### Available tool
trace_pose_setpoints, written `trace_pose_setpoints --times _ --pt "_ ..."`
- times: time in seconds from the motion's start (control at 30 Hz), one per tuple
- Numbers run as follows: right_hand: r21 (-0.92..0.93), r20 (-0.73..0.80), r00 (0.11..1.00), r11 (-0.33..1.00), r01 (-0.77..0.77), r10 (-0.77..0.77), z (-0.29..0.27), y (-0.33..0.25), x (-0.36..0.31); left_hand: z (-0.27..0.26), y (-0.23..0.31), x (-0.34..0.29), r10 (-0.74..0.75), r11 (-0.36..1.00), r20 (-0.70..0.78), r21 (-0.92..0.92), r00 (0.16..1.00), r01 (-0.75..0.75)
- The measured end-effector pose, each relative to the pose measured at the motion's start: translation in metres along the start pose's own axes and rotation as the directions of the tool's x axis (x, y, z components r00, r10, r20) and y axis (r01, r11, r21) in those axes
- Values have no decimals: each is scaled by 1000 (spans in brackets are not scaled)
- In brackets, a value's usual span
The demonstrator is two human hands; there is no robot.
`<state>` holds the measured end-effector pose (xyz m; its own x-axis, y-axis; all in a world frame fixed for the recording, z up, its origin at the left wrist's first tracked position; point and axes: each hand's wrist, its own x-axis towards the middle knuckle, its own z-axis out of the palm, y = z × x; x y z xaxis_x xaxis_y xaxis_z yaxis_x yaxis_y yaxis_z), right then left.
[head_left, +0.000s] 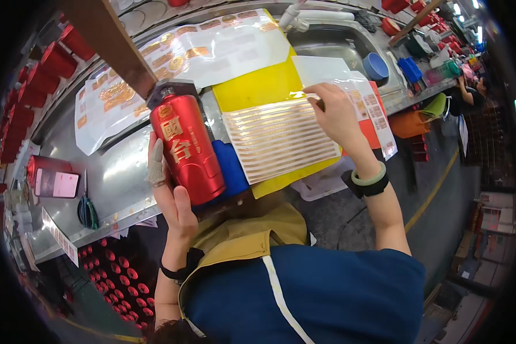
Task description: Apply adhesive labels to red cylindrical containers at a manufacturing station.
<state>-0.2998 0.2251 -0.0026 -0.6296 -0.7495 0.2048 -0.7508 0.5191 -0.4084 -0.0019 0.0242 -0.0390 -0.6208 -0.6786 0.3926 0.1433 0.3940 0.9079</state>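
A red bottle [187, 149] with gold characters lies tilted on a blue pad [229, 166], its neck end at a dark bracket [172, 90] on a wooden post. Along the bottle's left side rests my left hand [175, 200], fingers stretched out, thumb apart, and a pale cover on one finger. My right hand [337, 114] is at the top right corner of a sheet of pale, shiny strips [281, 140], thumb and forefinger bent together. Whatever sits between those fingertips is too small to make out. Under the strip sheet lies a yellow sheet [252, 92].
Gold label sheets [212, 46] cover the back of the metal bench. At left are scissors [86, 209], a phone [57, 183] and red containers [57, 60]. A sink [332, 49] with a blue bowl [375, 66] stands back right. Another person [476, 94] works far right.
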Motion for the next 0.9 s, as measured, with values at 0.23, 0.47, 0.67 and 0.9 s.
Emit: trace_pose_setpoints --times 0.23,0.47,0.67,0.9 --pt "131 414 909 991 0 -55 65 -41 64 -15 7 -7 -181 979 -11 -99 983 179" --pt "199 608 792 976 -89 -52 64 -32 82 -21 10 -13 -189 979 29 -70 981 191" --pt "248 685 719 965 -82 -115 59 -31 82 -19 8 -17 -167 982 68 -77 984 172" --pt "252 566 816 967 -38 -116 71 -22 74 -21 8 -22 -139 987 108 -65 984 146"
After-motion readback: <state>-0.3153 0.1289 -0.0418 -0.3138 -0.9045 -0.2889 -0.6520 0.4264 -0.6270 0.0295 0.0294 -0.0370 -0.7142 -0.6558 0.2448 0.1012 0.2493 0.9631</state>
